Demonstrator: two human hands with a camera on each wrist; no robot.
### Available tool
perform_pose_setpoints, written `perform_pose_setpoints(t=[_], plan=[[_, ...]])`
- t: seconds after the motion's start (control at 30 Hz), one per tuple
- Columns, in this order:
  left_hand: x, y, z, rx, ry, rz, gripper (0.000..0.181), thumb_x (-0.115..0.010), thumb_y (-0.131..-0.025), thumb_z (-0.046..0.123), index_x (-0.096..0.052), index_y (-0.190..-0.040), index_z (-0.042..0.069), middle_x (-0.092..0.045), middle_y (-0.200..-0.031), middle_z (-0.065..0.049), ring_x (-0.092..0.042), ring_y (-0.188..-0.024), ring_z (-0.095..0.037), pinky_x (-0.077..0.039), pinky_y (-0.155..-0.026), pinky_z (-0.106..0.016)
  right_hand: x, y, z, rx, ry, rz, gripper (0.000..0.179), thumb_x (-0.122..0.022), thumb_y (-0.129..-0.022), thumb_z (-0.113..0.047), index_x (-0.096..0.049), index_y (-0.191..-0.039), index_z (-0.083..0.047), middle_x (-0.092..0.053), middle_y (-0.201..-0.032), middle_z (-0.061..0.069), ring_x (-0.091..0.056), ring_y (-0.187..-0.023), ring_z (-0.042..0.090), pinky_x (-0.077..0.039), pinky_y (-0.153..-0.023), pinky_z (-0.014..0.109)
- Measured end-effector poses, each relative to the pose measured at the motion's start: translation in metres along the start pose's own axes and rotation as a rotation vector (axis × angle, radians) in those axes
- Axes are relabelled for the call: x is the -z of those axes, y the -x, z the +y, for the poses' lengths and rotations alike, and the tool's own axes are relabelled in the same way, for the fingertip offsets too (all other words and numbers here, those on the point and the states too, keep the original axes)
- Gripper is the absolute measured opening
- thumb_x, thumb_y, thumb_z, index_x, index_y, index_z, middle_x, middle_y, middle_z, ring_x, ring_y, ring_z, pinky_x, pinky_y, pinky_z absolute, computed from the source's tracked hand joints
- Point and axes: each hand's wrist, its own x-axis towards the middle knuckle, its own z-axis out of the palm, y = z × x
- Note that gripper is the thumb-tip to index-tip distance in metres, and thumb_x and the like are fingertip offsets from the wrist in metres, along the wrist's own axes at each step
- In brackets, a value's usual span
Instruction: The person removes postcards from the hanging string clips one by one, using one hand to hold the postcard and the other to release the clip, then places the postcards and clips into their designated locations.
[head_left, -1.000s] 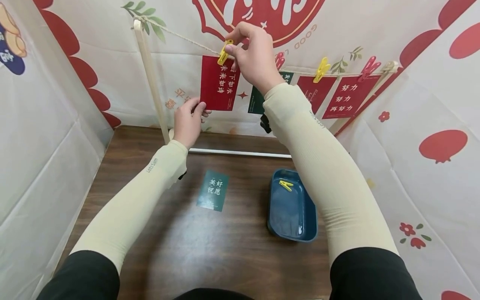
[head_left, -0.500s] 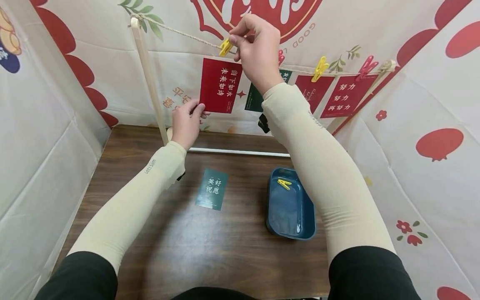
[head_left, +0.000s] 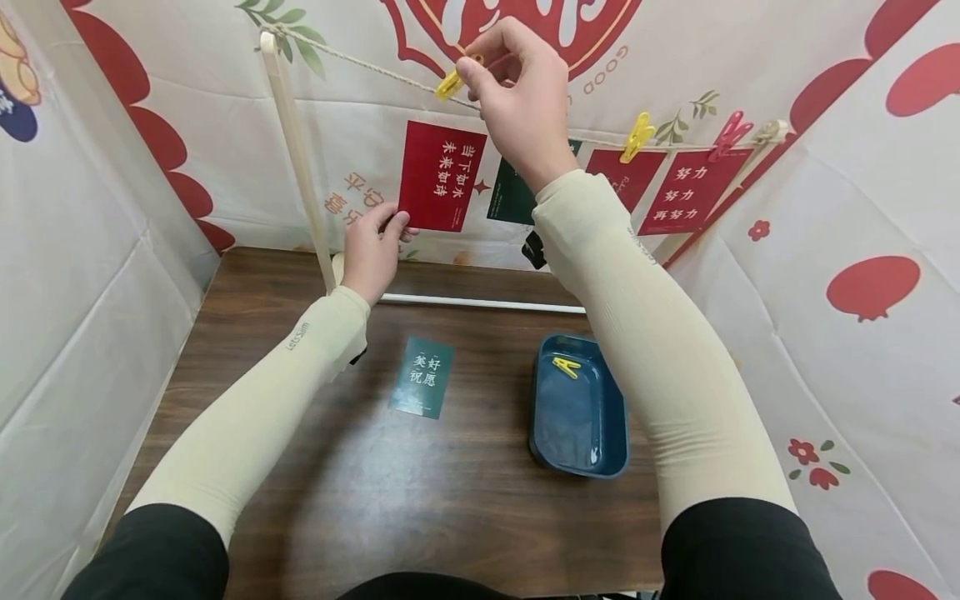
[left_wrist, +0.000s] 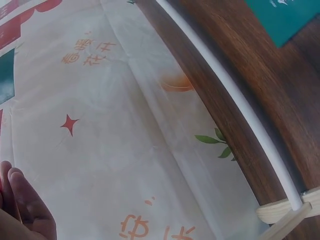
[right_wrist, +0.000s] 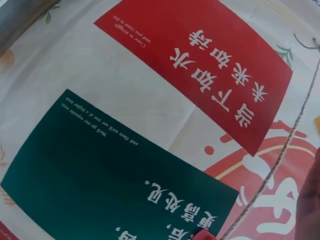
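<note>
My left hand [head_left: 372, 250] pinches the lower left corner of a red card [head_left: 442, 176] with white writing. In the right wrist view, that red card [right_wrist: 215, 65] is below the rope [right_wrist: 287, 145], with a gap between them. A yellow clothespin [head_left: 450, 85] is held between the thumb and fingers of my right hand [head_left: 521, 100], at the rope just above the card. In the left wrist view, only part of my left hand [left_wrist: 30, 210] shows at the lower left edge.
Pegged farther right hang a green card [head_left: 512, 196] and two red ones, with a yellow clothespin [head_left: 637, 137] and a pink clothespin [head_left: 730, 136]. On the wooden table lie a green card [head_left: 422, 377] and a blue tray [head_left: 577, 462] containing one yellow clothespin [head_left: 566, 367]. A wooden post [head_left: 296, 150] supports the rope.
The yellow clothespin, over the red card's top edge a second ago, has risen away from it with my right hand. The red card has dropped slightly in my left hand.
</note>
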Motion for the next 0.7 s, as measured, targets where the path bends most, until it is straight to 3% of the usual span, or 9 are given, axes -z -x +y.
perform_pose_setpoints(t=[0.2, 0.5, 0.7], plan=[[0.005, 0.004, -0.003, -0.009, -0.014, 0.009, 0.023, -0.062, -0.113, 0.022, -0.075, -0.114, 0.004, -0.079, -0.100, -0.009, -0.069, -0.088, -0.018, -0.058, -0.076, -0.027, 0.004, 0.004, 0.006, 0.001, -0.054, -0.019, 0.029, -0.081, -0.100, -0.021, -0.068, -0.121, -0.005, -0.072, -0.119, 0.005, -0.070, -0.104, 0.018, -0.055, -0.098, 0.024], [0.004, 0.009, -0.002, -0.026, -0.009, -0.007, 0.024, -0.064, -0.112, 0.024, -0.076, -0.118, 0.004, -0.079, -0.100, -0.008, -0.069, -0.089, -0.018, -0.059, -0.078, -0.029, 0.006, 0.009, 0.012, -0.016, 0.015, -0.087, 0.041, -0.081, -0.096, -0.006, -0.068, -0.135, -0.002, -0.059, -0.129, 0.008, -0.064, -0.113, 0.017, -0.051, -0.103, 0.020], [0.004, 0.015, 0.003, -0.023, -0.011, -0.017, 0.024, -0.063, -0.112, 0.027, -0.076, -0.117, 0.007, -0.079, -0.100, -0.005, -0.069, -0.090, -0.016, -0.058, -0.080, -0.030, 0.011, 0.014, 0.010, -0.008, 0.041, -0.087, 0.034, -0.081, -0.097, -0.007, -0.072, -0.129, -0.003, -0.057, -0.124, 0.007, -0.063, -0.112, 0.016, -0.051, -0.103, 0.021]])
